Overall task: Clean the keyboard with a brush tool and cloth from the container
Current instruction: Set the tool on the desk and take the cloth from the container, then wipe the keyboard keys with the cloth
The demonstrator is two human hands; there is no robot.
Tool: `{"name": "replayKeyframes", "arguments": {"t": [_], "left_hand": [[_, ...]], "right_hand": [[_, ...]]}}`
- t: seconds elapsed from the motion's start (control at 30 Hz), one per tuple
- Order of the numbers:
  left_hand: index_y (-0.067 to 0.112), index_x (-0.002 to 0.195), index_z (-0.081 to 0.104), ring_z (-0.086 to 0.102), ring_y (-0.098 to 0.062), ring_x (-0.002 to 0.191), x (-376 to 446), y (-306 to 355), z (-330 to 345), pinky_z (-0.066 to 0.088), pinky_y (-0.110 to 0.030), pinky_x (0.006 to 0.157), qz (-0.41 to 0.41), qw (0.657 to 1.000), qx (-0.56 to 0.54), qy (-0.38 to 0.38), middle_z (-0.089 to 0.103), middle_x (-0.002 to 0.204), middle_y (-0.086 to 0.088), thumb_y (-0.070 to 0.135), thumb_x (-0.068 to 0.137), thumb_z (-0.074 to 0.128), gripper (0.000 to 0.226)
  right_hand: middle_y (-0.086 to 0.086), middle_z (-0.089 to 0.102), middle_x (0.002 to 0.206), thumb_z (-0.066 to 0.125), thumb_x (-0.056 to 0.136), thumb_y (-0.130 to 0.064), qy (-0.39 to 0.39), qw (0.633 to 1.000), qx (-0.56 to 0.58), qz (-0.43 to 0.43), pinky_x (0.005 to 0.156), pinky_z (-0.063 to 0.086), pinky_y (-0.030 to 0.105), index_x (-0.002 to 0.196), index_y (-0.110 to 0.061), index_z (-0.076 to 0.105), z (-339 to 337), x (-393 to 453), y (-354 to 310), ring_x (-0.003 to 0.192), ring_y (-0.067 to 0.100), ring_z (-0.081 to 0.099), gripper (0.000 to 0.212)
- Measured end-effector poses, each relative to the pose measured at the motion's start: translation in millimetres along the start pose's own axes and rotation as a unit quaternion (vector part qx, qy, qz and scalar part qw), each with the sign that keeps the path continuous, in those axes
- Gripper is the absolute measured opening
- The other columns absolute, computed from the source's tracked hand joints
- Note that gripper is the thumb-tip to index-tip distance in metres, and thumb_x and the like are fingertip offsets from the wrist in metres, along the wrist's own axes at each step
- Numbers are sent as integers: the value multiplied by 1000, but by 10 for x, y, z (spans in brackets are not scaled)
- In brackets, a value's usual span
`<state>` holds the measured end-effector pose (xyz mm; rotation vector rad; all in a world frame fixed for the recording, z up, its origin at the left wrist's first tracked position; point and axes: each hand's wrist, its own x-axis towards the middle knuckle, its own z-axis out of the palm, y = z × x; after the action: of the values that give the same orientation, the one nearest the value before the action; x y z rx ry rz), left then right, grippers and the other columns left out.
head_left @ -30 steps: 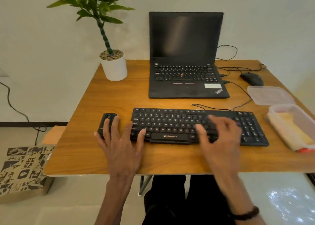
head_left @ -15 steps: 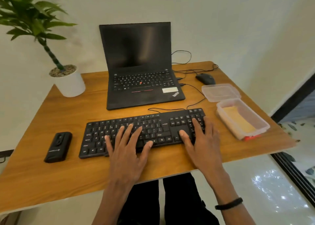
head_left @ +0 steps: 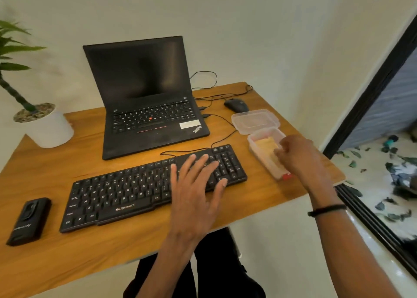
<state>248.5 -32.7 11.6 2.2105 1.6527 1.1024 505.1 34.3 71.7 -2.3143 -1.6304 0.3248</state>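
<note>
The black keyboard (head_left: pixel 144 189) lies lengthwise across the table (head_left: pixel 259 198), its right end angled away. The left hand (head_left: pixel 195 189), fingers spread flat, rests on its right half. Right of the keyboard, the right hand (head_left: pixel 300 155) curls into the open container (head_left: pixel 259 149) over the yellow cloth (head_left: pixel 266 143); its grip is hidden.

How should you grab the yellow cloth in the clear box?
Pinch the cloth on its bare top face near the far end, coming straight down through the open top of the container. It seems to lie flat, walled all round, so sideways reach is probably blocked. The right hand already covers the near end.
</note>
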Motion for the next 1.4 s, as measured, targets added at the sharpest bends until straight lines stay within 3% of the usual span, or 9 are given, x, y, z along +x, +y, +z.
{"name": "replayKeyframes", "arguments": {"t": [0.43,0.6,0.73,0.87,1.03,1.1,1.17,1.3,1.4], "left_hand": [[35,138,61,23,-3,152,-14,296,261,11,-49,129,-20,999,-45,-9,48,153,16,59,101,48,47],[34,135,64,33,0,145,7,302,186,23,-45,126,-33,996,-83,8,54,144,19,55,101,54,42],[36,127,68,53,7,123,100,397,2,49,-30,107,-111,973,-200,8,62,121,29,44,100,61,28],[40,124,67,66,3,112,268,491,-219,54,-33,104,-205,894,-394,-50,74,117,16,53,98,55,32],[13,121,74,72,-22,109,294,480,-452,54,-41,99,-329,675,-648,-127,76,117,-12,59,95,50,58],[10,112,79,74,-24,99,186,363,-512,57,-39,91,-363,612,-692,-123,76,108,-13,56,99,53,54],[12,124,75,70,-30,109,43,199,-557,52,-48,104,-397,561,-719,-100,74,120,-14,50,97,63,49],[18,133,69,66,-35,121,-198,-67,-659,52,-55,104,-431,533,-723,-85,71,129,-14,29,91,73,43],[15,133,68,68,-35,119,-320,-206,-772,56,-54,97,-442,519,-727,-84,71,128,-14,22,91,70,43]], "right_hand": [[3,68,98,63,97,-17,-2,990,-124,-71,70,52,29,108,-20,73,147,290,-34,80,17,61,15],[5,75,102,62,97,-18,129,988,-4,-84,74,55,33,110,-19,75,49,216,40,87,25,70,18],[-9,74,93,72,94,-26,188,956,186,-125,76,47,15,102,-21,76,-237,-68,-121,83,8,69,11],[-14,75,96,81,87,-23,84,903,399,-135,86,56,26,97,-27,77,-331,-513,-427,92,4,70,12],[-22,74,94,82,84,-28,-35,918,336,-207,89,54,21,93,-33,78,-86,-1110,-850,98,-4,67,10],[-21,75,96,80,86,-25,-67,894,382,-225,87,55,19,95,-31,79,19,-1322,-939,100,0,68,11],[-14,77,97,77,89,-17,-45,850,486,-198,80,58,21,99,-24,79,87,-1456,-983,98,6,71,12],[-18,76,99,76,90,-29,58,873,477,-83,81,58,22,109,-31,76,307,-1472,-957,98,3,71,19],[-10,76,110,66,91,-53,-106,849,516,26,96,57,48,118,-32,74,521,-1494,-899,107,14,71,35]]}}
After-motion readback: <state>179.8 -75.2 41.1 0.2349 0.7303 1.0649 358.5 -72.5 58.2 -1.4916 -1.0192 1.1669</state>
